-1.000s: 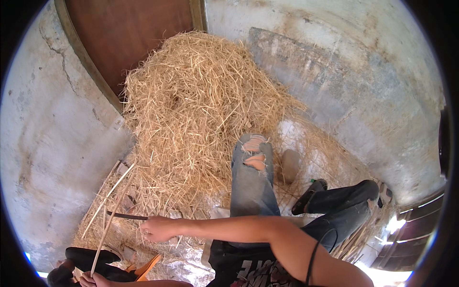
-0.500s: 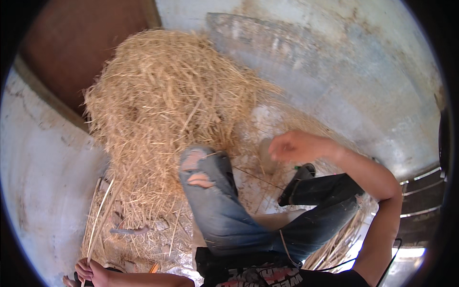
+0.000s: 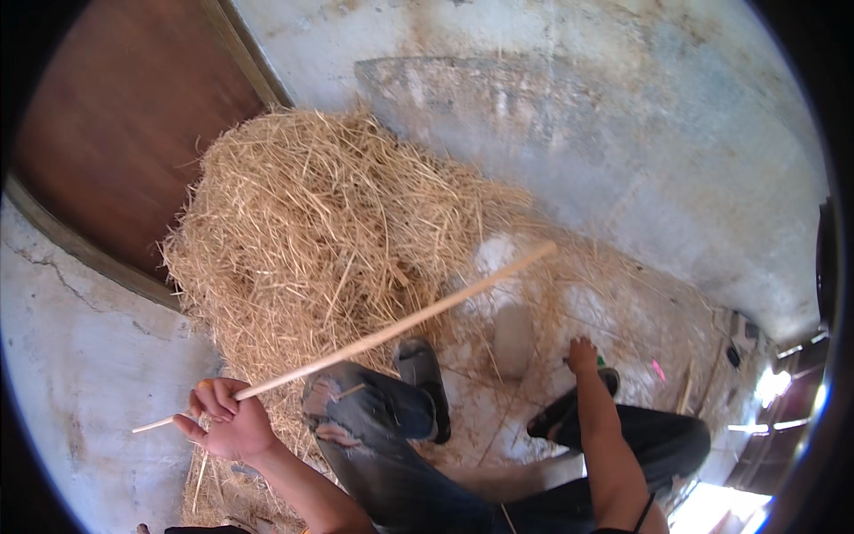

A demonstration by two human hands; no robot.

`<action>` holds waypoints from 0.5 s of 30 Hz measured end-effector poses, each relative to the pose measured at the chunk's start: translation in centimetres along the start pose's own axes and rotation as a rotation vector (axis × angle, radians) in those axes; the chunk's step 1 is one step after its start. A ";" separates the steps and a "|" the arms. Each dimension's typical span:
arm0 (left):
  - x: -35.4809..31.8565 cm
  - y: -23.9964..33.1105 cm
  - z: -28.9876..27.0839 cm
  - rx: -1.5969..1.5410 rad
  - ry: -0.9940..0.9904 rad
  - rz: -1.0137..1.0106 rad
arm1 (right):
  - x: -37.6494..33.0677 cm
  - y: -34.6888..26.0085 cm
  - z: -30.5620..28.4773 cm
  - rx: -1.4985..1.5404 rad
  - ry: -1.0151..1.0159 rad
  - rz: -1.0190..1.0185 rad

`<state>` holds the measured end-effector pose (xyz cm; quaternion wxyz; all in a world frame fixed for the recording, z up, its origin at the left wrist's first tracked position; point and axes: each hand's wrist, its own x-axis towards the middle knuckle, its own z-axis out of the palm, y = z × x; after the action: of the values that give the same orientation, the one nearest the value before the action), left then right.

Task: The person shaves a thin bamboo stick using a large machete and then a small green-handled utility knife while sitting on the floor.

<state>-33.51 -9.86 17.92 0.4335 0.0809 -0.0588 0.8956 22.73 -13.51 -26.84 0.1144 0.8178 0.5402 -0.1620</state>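
A long, pale wooden stick (image 3: 400, 327) slants across my left knee, thin at its lower left end and thicker at its far right end. My left hand (image 3: 233, 420) is closed around it near the thin end. Beside my right shoe (image 3: 569, 405), my right hand (image 3: 584, 355) reaches down to the floor with its fingers curled. A small dark bit and a bit of green show next to those fingers; what they grip is too small to make out.
A large heap of straw (image 3: 294, 222) lies against the wall and a brown door panel (image 3: 116, 133). On the littered floor sits a grey, rounded block (image 3: 513, 341). Farther right are a pink scrap (image 3: 658, 370) and a small black object (image 3: 733, 356).
My left hand has risen from the lower left corner, bringing the stick across my knee. My right hand has dropped from above the block to the floor beside my shoe.
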 end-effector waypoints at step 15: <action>-1.2 -5.1 -0.5 0.069 0.133 -0.022 | -1.6 2.1 3.0 0.041 0.045 0.042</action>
<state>-28.82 -7.58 17.34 0.4432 0.0364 0.0019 0.8957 23.60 -16.80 -28.97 0.0890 0.8344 0.5221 -0.1523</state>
